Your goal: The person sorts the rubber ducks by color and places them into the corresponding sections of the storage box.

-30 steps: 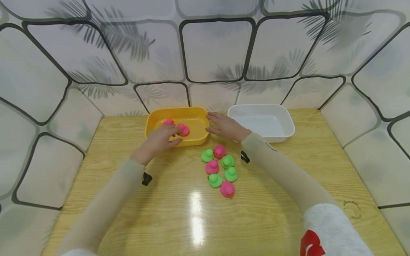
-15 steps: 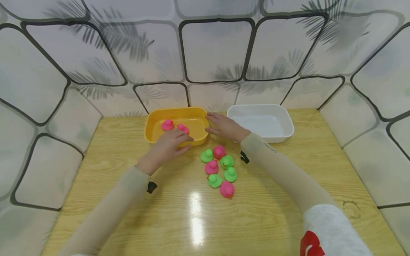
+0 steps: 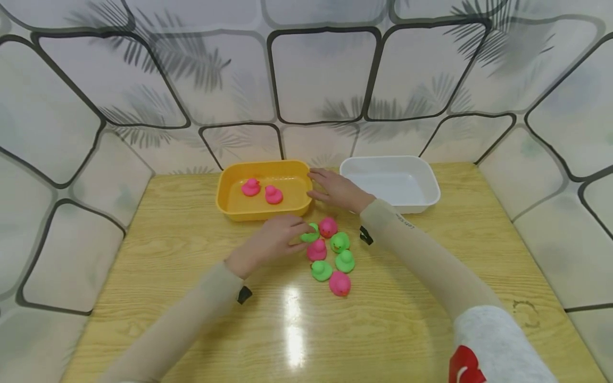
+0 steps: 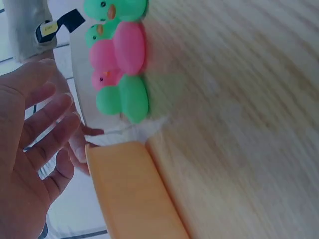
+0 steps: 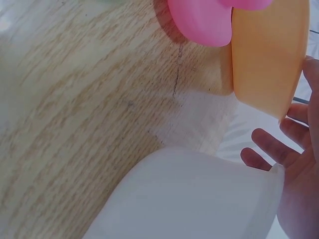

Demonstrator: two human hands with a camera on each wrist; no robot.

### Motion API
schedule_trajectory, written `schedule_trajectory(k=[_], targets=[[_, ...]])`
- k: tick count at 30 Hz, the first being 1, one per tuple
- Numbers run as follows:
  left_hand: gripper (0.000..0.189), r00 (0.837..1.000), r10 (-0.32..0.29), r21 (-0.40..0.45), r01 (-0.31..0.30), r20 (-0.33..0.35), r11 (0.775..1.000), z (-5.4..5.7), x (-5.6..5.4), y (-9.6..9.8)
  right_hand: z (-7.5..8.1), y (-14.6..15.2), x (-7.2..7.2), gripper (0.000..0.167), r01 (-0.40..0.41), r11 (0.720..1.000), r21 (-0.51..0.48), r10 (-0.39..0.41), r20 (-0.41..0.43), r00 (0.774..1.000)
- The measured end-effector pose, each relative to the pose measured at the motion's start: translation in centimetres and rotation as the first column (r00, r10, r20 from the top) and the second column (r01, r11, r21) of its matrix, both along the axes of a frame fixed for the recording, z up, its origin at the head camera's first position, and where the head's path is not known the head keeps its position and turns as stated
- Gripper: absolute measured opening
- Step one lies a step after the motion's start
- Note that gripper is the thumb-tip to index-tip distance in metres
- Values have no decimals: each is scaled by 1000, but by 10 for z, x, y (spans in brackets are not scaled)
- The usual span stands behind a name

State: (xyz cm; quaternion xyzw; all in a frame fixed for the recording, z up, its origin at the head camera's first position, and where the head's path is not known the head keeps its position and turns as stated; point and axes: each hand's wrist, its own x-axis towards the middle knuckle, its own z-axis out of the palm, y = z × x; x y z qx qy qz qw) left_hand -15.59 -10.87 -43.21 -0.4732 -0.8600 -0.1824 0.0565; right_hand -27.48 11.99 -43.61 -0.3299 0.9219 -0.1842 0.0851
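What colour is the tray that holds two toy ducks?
The tray is orange-yellow; the head view shows it best.

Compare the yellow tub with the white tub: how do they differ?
Contents: the yellow tub holds two pink ducks; no duck shows in the white tub.
Place: in the head view, the yellow tub stands left, the white tub right.
Hand: the right hand reaches the yellow tub's rim, its wrist covering the white tub's near-left corner.
Shared: both are rounded rectangles, upright on the wooden table.
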Motion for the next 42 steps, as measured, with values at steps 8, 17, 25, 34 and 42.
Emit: schedule_trajectory(k=[8,17,25,34,42], targets=[[29,1000,7,-49,-6,16,999,-9,5,14,-2,0,-1,68,-1,1000,8,1,-1,1000],[31,995,86,-117,-79,56,990,-18,9,24,1,1,-1,67,-11,1000,-4,11,2,1000],[30,989,138,-191,-125,58,974,-23,8,28,1,1,-1,67,-6,1000,1,6,4,1000],[29,988,149,-231,-137,33,963,-22,9,31,-1,1,-1,69,-6,1000,8,5,12,1000],[29,988,143,-200,-128,64,971,-18,13,26,-3,1,-1,68,-7,1000,8,7,4,1000]])
